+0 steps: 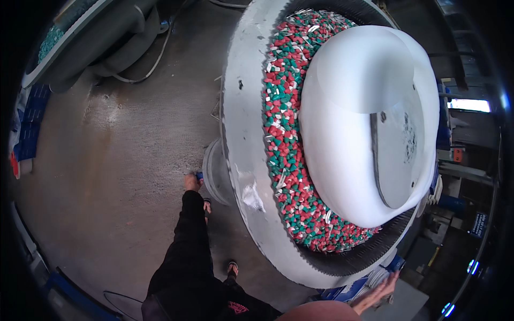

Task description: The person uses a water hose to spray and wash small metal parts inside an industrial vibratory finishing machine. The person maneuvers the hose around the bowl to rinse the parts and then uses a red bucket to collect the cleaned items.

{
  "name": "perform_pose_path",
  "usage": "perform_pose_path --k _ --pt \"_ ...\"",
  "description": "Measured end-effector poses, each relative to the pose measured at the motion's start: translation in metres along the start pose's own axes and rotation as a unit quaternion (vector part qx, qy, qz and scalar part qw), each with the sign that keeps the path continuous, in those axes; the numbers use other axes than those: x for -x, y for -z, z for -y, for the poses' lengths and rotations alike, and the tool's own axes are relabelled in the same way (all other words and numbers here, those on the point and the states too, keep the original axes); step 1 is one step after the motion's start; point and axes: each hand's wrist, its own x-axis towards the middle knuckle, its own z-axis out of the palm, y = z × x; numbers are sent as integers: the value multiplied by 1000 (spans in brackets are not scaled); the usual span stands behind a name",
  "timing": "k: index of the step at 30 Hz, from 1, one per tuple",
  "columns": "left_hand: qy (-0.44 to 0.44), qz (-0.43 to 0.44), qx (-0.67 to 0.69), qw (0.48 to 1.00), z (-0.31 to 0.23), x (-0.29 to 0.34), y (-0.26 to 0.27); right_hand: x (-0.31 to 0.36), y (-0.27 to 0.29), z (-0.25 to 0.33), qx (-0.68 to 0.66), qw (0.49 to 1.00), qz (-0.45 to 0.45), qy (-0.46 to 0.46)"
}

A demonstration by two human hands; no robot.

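Observation:
A large round tumbling machine tub (243,144) with a pale grey rim stands in front of me. Red, green and whitish tumbling media (292,144) fill its ring-shaped channel. A smooth white dome (342,128) bulges in the middle, with a flat grey plate (399,155) on it. Low at the tub's left side, my left hand (193,182) is closed around a small blue part (199,176) beside a grey cylindrical housing (217,174). My right hand (379,292) is by the near right rim, fingers stretched out and nothing seen in it.
Another machine (101,48) with greenish media stands at the far left, a cable (155,67) hanging near it. Blue crates (33,123) line the left side. Blue and white items (348,289) sit under the near rim. Shelving and equipment (466,176) fill the right.

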Motion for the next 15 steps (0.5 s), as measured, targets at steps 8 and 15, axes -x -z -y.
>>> perform_pose_path --k 8,15 --pt "414 50 372 829 -54 73 44 -35 162 -26 175 939 -195 221" --pt "450 -80 394 797 13 385 143 -90 219 -59 59 847 -347 398"
